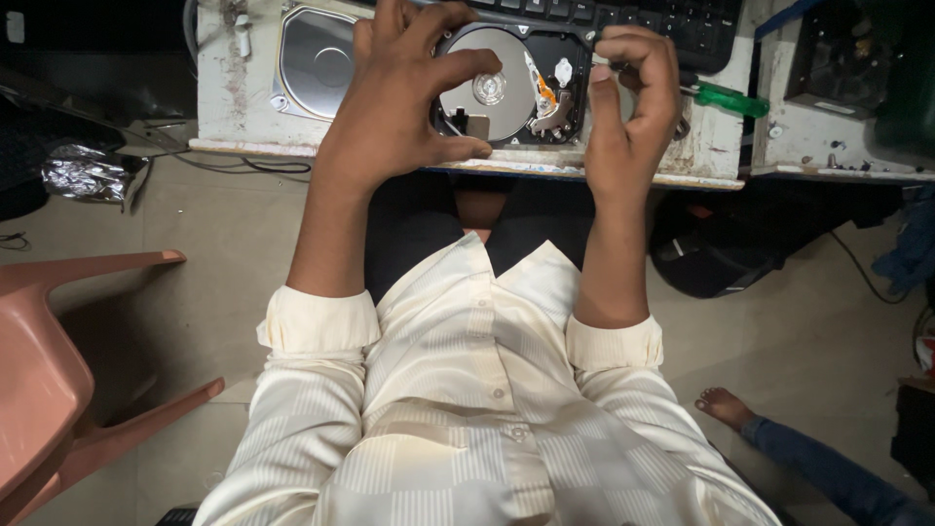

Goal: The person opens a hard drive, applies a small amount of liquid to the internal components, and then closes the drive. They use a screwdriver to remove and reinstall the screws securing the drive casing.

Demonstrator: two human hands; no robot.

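The worn white bench (234, 107) fills the top of the view, its near edge just above the person's lap; a dark keyboard (682, 24) lies along its far side, pushed back, it seems, to leave room in front. A pink plastic chair (49, 380) stands on the floor to the left, and another person's bare foot (723, 404) shows at lower right. On the bench a detached silver cover plate (314, 60) lies flat just left of the opened hard drive (506, 93), which sits near the front edge between both wrists — close in, probably so the hands can work on it from either side; its shiny platter (492, 93) faces up. A green-handled screwdriver (726, 97) lies just right of the drive, within reach. The left hand (399, 107) is spread fairly wide over the drive's left side, thumb tip at the casing's near edge, as if steadying it; the right hand (633, 107) is curled narrow, fingers pinched toward the thumb above the drive's right edge — whether a small part sits in that pinch, I cannot tell.
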